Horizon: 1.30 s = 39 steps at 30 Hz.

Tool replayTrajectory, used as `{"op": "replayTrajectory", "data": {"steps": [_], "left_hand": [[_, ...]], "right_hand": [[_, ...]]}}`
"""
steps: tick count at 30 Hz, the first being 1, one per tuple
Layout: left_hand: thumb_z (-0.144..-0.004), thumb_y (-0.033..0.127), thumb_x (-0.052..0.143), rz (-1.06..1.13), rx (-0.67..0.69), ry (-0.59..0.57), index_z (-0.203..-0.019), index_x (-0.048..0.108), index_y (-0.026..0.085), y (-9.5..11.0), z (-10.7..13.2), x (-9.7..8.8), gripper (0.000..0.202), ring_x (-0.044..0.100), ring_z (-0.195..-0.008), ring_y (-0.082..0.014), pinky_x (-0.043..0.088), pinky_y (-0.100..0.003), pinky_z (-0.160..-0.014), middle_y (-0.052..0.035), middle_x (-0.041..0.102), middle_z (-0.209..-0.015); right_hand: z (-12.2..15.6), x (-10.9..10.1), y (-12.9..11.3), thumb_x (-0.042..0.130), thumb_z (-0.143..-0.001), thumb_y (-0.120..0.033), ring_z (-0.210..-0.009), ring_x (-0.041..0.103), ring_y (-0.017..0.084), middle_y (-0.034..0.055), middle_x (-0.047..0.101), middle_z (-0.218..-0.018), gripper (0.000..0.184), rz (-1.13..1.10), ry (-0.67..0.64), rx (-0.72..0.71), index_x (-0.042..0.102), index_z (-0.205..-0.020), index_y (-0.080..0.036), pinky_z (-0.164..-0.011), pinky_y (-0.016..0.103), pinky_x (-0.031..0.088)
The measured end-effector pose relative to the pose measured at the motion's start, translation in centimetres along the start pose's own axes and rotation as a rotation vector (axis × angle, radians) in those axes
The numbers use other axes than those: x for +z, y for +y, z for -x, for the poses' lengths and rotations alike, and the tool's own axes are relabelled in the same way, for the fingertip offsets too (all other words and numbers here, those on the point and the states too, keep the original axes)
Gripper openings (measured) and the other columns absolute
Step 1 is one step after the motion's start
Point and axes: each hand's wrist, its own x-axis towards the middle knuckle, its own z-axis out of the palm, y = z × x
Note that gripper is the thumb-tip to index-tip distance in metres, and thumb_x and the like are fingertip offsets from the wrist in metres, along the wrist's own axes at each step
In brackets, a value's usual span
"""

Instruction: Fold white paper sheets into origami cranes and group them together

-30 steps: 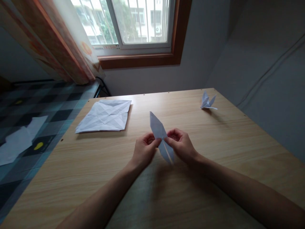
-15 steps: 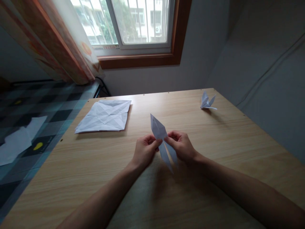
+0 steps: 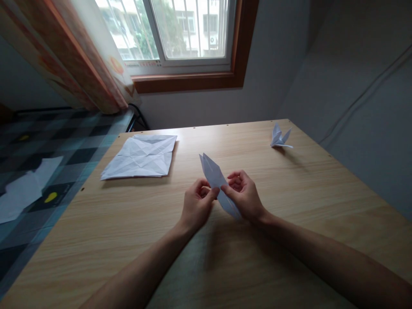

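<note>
A long, pointed piece of folded white paper (image 3: pixel 215 178) is held just above the wooden table (image 3: pixel 289 193), near its middle. My left hand (image 3: pixel 197 205) pinches its left side and my right hand (image 3: pixel 243 195) pinches its right side, both closed on it. The upper tip points away from me; the lower end shows as one blade by my right palm.
A creased, unfolded white sheet (image 3: pixel 140 156) lies at the table's far left. A finished white paper crane (image 3: pixel 280 138) stands at the far right. A checked bedcover with loose white paper (image 3: pixel 25 186) lies to the left, and a window (image 3: pixel 180 30) is beyond the table.
The two lower points, spread apart half a second ago, have come together into one blade. The folded paper has tilted slightly left, and both hands kept their pinch.
</note>
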Motion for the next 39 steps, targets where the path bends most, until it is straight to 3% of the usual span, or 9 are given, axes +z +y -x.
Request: {"op": "replayTrajectory", "data": {"steps": [12,17,23,25,29,32,36,39], "left_hand": [[-0.078,0.036,0.070,-0.106,0.068,-0.014,-0.076,0.061,0.016,-0.2,-0.1,-0.3,0.022,0.053,-0.057,-0.0112,0.038,-0.022,-0.054,0.0011,0.061,-0.064],[-0.079,0.038,0.069,-0.164,0.076,-0.020,-0.076,0.063,0.015,-0.2,-0.1,-0.4,0.023,0.054,-0.059,-0.0126,0.039,-0.023,-0.056,-0.0006,0.063,-0.067],[-0.080,0.035,0.067,-0.228,0.107,-0.013,-0.070,0.063,0.015,0.4,0.0,-0.2,0.022,0.052,-0.060,-0.0124,0.040,-0.023,-0.057,-0.0001,0.060,-0.065],[-0.080,0.033,0.067,-0.239,0.120,-0.002,-0.069,0.064,0.015,0.7,0.1,-0.1,0.021,0.052,-0.059,-0.0123,0.039,-0.023,-0.056,0.0001,0.060,-0.064],[-0.081,0.031,0.066,-0.256,0.152,0.002,-0.073,0.069,0.015,1.0,0.0,-0.1,0.018,0.056,-0.064,-0.0137,0.043,-0.024,-0.061,-0.0020,0.064,-0.071],[-0.081,0.033,0.066,-0.236,0.151,0.001,-0.075,0.071,0.015,1.2,0.0,-0.1,0.019,0.058,-0.066,-0.0147,0.045,-0.024,-0.061,-0.0030,0.066,-0.072],[-0.083,0.042,0.064,-0.140,0.123,0.016,-0.077,0.071,0.015,1.1,-0.1,-0.1,0.029,0.057,-0.063,-0.0147,0.044,-0.024,-0.058,-0.0034,0.065,-0.069],[-0.084,0.049,0.061,-0.077,0.076,0.033,-0.077,0.070,0.014,0.6,0.0,-0.2,0.037,0.058,-0.064,-0.0159,0.045,-0.025,-0.058,-0.0050,0.066,-0.070]], "right_hand": [[-0.1,0.1,0.1,0.075,-0.072,-0.033,-0.061,0.060,0.013,-0.0017,0.062,-0.071,0.027,0.072,0.010,-0.008,0.056,-0.086,-0.020,-0.058,0.027,0.050],[-0.1,0.1,0.2,0.077,-0.069,-0.031,-0.067,0.063,0.014,-0.0011,0.063,-0.079,0.035,0.012,0.024,-0.028,0.056,-0.096,-0.021,-0.063,0.028,0.053],[0.3,0.0,-0.3,0.072,-0.075,-0.032,-0.057,0.059,0.014,-0.0015,0.061,-0.066,0.019,0.160,0.009,-0.026,0.058,-0.081,-0.020,-0.052,0.026,0.048],[0.5,0.0,-0.7,0.069,-0.077,-0.029,-0.060,0.060,0.015,0.0002,0.062,-0.069,0.014,0.272,0.023,-0.124,0.060,-0.079,-0.019,-0.055,0.027,0.049],[0.9,0.0,-1.0,0.063,-0.082,-0.020,-0.081,0.064,0.019,0.0049,0.065,-0.086,0.002,0.523,0.031,-0.470,0.064,-0.083,-0.019,-0.071,0.031,0.053],[1.0,-0.1,-0.8,0.060,-0.086,-0.019,-0.085,0.064,0.019,0.0087,0.065,-0.097,0.009,0.640,0.026,-0.653,0.066,-0.093,-0.018,-0.077,0.033,0.055],[1.1,-0.2,-0.5,0.058,-0.089,-0.018,-0.080,0.063,0.019,0.0136,0.064,-0.109,0.017,0.814,0.016,-0.827,0.068,-0.103,-0.016,-0.070,0.033,0.056],[1.1,-0.2,-0.6,0.055,-0.090,-0.014,-0.080,0.063,0.019,0.0138,0.067,-0.104,0.020,0.912,0.018,-0.929,0.067,-0.106,-0.014,-0.066,0.030,0.056]]}}
